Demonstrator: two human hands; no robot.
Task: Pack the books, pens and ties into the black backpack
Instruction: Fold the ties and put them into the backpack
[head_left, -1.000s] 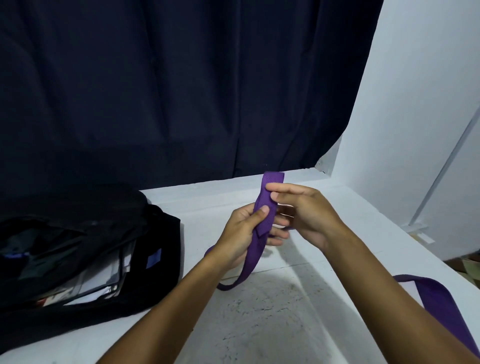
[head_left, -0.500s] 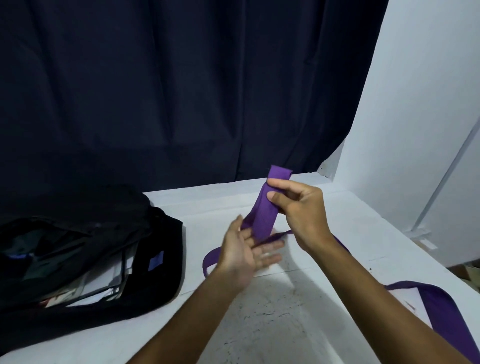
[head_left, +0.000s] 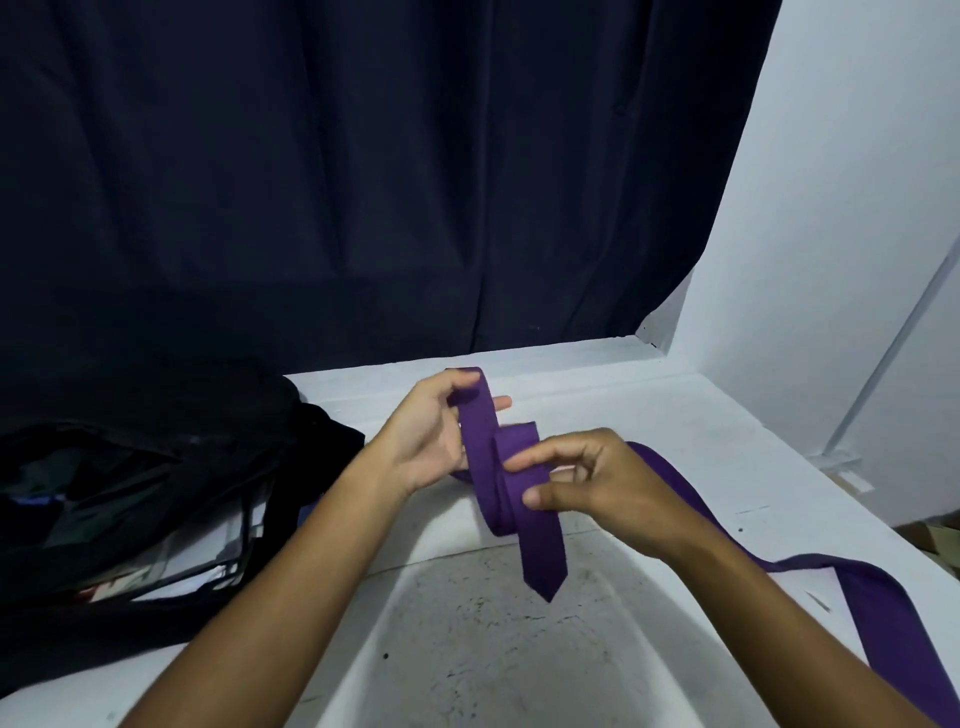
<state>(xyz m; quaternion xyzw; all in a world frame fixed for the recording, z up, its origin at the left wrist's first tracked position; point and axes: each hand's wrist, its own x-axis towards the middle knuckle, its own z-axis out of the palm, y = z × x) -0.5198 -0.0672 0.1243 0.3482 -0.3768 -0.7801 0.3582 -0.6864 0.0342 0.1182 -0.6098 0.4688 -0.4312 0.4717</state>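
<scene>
A purple tie (head_left: 535, 519) is held above the white table (head_left: 467, 649), partly folded over itself, its narrow pointed end hanging down. My left hand (head_left: 431, 436) pinches the upper fold of the tie between thumb and fingers. My right hand (head_left: 587, 483) pinches the folded layers lower down. The wide end of the tie trails to the right across the table, under my right arm. The black backpack (head_left: 156, 493) lies open at the left, with books (head_left: 171, 566) showing inside it.
A dark curtain (head_left: 363, 182) hangs behind the table. A white wall (head_left: 841, 234) closes off the right side. The table's right edge drops off near the lower right corner, with clutter on the floor beyond it.
The tie has been folded over once more: my left hand moved up and took the upper fold, my right hand came down onto the layers, and the narrow end now hangs free.
</scene>
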